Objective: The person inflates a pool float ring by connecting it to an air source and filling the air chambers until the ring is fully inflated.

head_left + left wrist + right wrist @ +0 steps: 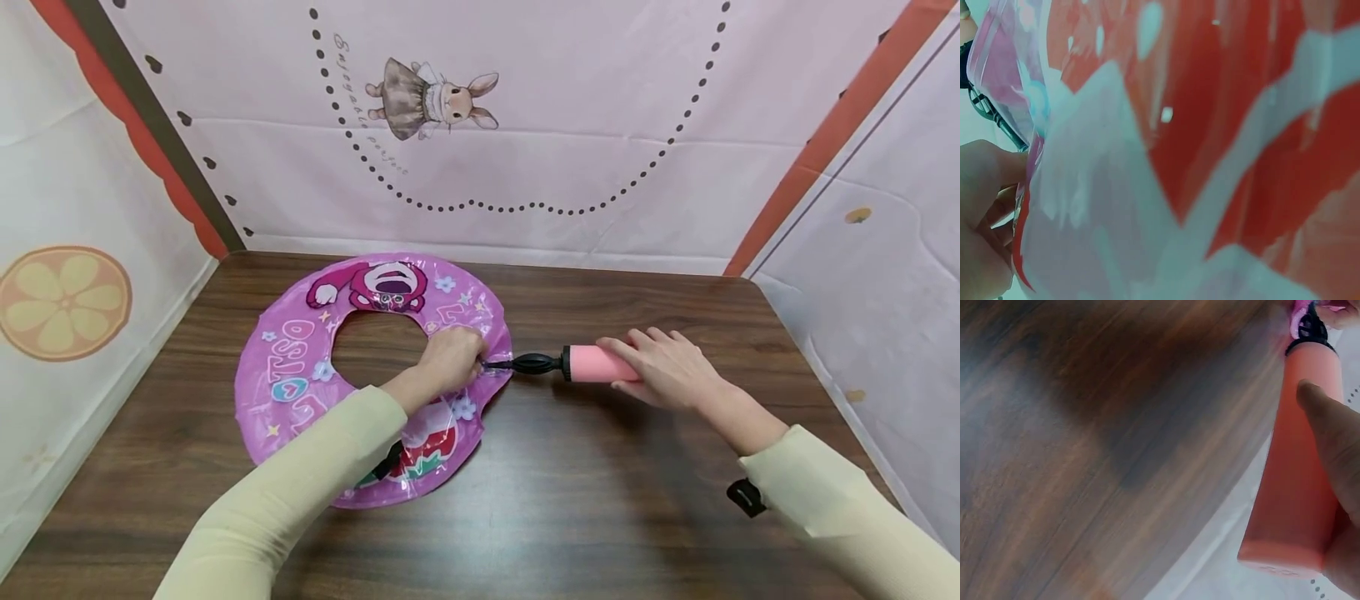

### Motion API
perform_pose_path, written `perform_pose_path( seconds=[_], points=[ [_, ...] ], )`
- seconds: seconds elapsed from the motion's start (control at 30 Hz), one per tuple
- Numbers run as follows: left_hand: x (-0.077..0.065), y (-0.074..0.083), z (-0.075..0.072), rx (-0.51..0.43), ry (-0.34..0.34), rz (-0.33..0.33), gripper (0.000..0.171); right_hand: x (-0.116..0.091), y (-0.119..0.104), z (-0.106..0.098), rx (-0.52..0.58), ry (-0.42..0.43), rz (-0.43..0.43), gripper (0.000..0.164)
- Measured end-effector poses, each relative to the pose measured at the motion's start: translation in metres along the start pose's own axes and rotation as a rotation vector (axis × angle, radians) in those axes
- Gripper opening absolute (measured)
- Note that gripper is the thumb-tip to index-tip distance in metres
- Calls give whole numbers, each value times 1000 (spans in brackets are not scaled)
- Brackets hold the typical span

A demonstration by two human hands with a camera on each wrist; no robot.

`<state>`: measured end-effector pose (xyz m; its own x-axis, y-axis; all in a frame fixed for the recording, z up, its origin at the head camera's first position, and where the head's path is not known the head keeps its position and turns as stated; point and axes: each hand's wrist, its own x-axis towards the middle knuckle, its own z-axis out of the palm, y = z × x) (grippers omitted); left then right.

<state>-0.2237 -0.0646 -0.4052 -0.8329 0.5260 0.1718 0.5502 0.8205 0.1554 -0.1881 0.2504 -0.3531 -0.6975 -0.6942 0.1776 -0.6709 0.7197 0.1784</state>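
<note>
Left hand (452, 358) is pinching the purple ring (288, 350), lying on the surface (570, 508), at the black nozzle (499, 364); right hand (666, 368) is grasping the pink pump (592, 364). Sideways pumping is risking slip-out, seating possibly being shallow (left hand is covering it).

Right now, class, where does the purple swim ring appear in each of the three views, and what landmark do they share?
Head: the purple swim ring lies left of centre.
Left wrist: it fills most of the picture.
Right wrist: only a small piece shows, top right.
Shared landmark: the black pump nozzle.
</note>
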Motion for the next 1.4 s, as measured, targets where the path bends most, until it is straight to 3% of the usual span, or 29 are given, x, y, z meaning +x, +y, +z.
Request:
perform_pose_path(
  seconds=[0.3, 0.57, 0.97, 1.17, 1.4],
  points=[
    [-5, 0, -1, -9, -36, -11, 10, -1, 1, 1, -25, 63, -11, 61],
    [-6, 2, -1, 16, -116, -19, 25, -5, 0, 1, -78, 141, -29, 65],
    [13, 36, -18, -66, -28, 20, 52, -2, 2, -5, -121, 185, -61, 63],
    [21, 50, -10, -54, -36, 28, 48, 2, 2, -10, -141, 161, -53, 62],
    [27, 54, -4, -66, -52, -24, 38, 8, 3, -11, -155, 199, -67, 61]
  ],
)
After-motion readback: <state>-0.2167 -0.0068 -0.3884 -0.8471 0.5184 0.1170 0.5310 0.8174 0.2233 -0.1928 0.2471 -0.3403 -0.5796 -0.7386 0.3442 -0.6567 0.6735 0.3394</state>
